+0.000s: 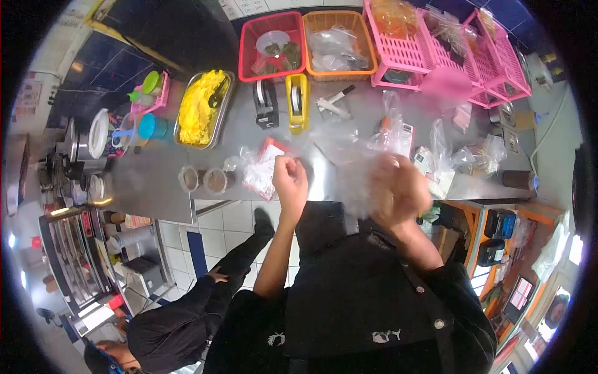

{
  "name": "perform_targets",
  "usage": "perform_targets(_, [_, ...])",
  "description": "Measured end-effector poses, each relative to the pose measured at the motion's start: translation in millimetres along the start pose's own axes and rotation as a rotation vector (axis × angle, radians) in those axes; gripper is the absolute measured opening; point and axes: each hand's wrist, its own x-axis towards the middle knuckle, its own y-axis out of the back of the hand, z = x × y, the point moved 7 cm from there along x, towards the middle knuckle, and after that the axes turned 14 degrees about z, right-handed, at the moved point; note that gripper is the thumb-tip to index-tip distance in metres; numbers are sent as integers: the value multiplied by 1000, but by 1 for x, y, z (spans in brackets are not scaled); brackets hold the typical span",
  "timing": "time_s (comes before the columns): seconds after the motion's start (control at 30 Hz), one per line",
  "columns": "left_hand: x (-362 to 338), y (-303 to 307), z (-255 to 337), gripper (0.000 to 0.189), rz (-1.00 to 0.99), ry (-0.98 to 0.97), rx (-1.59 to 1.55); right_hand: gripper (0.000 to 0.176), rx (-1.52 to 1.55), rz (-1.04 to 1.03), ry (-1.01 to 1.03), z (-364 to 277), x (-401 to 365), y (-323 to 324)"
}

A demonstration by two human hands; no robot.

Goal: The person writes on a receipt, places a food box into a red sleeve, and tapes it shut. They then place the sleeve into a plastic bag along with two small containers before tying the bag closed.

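Observation:
My left hand (290,181) is closed in a fist over the front of the steel counter; whether anything is inside the fingers is hidden. Just left of it lies a red-and-white packet (260,176) in clear plastic. My right hand (402,190) is smeared by motion, its fingers curled round a clear plastic bag (352,165). The bag spreads leftward from that hand, above the counter, and is blurred too. Two small round tubs (217,181) with brown contents stand left of the packet. Behind my hands are a black tape dispenser (266,106) and a yellow tape dispenser (298,106).
A steel tray (230,93) holds yellow food. Along the back stand a red basket (245,47), an orange basket (372,53) and pink baskets (430,59). Bagged goods (483,156) lie at right. Another person (180,318) is at my left, below the counter edge.

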Motion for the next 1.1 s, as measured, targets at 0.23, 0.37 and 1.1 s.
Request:
perform_targets(0.23, [27, 19, 100, 61, -286, -48, 45, 42, 74, 165, -731, 90, -49, -13])
perform_targets(0.37, [26, 14, 141, 69, -425, -287, -3, 42, 296, -4, -957, 107, -59, -17])
perform_targets(1.1, [62, -69, 96, 14, -661, 461, -282, 26, 27, -457, -692, 123, -4, 7])
